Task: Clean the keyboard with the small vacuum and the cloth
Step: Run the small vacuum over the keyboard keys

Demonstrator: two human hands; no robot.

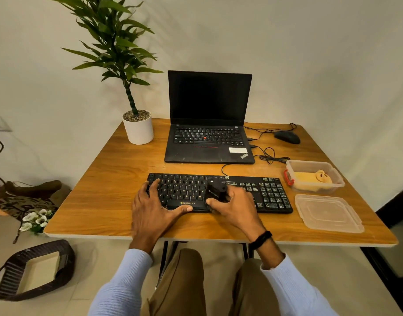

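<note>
A black keyboard lies across the front middle of the wooden table. My left hand rests flat on its left end, fingers spread over the keys and thumb along the front edge. My right hand grips a small black vacuum that stands on the keys near the keyboard's middle. A yellow cloth lies folded inside a clear plastic box at the right.
An open black laptop sits behind the keyboard, its cables trailing to a black mouse. The box's lid lies right of the keyboard. A potted plant stands at the back left. A dark basket is on the floor.
</note>
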